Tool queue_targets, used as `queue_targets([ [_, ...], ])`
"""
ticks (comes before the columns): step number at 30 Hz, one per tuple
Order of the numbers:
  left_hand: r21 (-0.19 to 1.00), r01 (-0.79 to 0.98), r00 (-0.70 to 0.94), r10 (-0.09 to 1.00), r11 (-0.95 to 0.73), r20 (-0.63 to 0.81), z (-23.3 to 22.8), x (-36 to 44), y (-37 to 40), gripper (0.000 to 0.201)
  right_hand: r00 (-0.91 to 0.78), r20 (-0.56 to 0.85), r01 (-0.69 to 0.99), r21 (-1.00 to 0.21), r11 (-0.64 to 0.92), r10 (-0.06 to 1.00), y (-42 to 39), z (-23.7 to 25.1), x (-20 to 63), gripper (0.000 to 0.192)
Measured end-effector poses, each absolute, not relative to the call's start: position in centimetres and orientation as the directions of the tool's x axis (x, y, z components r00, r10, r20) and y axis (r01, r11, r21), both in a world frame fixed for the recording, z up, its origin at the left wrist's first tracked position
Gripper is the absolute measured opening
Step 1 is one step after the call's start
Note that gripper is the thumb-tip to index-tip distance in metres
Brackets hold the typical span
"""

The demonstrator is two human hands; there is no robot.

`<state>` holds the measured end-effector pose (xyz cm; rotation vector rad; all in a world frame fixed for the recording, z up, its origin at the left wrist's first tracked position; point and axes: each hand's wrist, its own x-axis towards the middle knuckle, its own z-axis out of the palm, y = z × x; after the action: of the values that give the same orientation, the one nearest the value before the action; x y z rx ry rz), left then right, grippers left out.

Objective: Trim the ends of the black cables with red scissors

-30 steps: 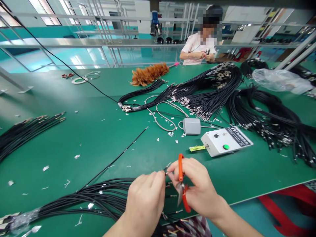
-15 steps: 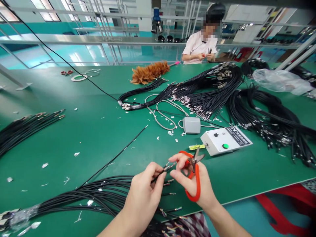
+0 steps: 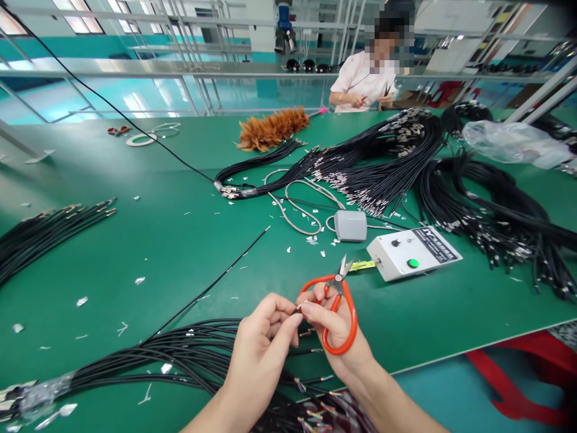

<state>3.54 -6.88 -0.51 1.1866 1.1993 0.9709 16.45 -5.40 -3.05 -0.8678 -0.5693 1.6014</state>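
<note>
My left hand [image 3: 265, 346] pinches a black cable close to its stripped end [image 3: 298, 308]. Against that end, the thumb and fingertips of my right hand [image 3: 336, 319] are closed on the thin wires. Orange-handled scissors [image 3: 346, 328] hang on my right hand, their blades apart and pointing away from me. Below and left of my hands lies a bundle of black cables [image 3: 148, 358], wrapped in clear plastic at its left end. More cable ends with coloured wires [image 3: 322, 415] show beneath my wrists.
Ahead stands a white control box [image 3: 412, 255] with a green button, near a grey box [image 3: 350, 226] on a cord. Black cable heaps [image 3: 374, 156] fill the right and back. A feather duster [image 3: 273, 129] lies behind. Across the table sits a person [image 3: 365, 81].
My right hand has moved left and down, scissors with it, and its fingertips now meet the cable end at my left hand. Before, they were apart.
</note>
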Motion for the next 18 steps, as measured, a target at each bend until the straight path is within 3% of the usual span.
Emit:
queue_targets([
  [9, 0.996, 0.044, 0.125, 0.989, 0.075, -0.08, -0.28, 3.27, -6.44, 0.016, 0.012, -0.087, -0.509, -0.858, -0.069, 0.996, -5.6, -3.0, 16.21, 0.026],
  [13, 0.999, 0.023, 0.148, 0.989, -0.029, 0.026, -0.75, 3.19, -6.53, 0.027, -0.004, -0.111, -0.524, -0.846, -0.097, 0.994, -5.74, -3.15, 16.36, 0.026],
  [18, 0.959, 0.16, 0.179, 0.962, -0.235, 0.206, -1.05, 3.01, -6.37, 0.032, 0.012, -0.168, -0.52, -0.843, -0.137, 0.986, -5.67, -2.65, 16.28, 0.03],
])
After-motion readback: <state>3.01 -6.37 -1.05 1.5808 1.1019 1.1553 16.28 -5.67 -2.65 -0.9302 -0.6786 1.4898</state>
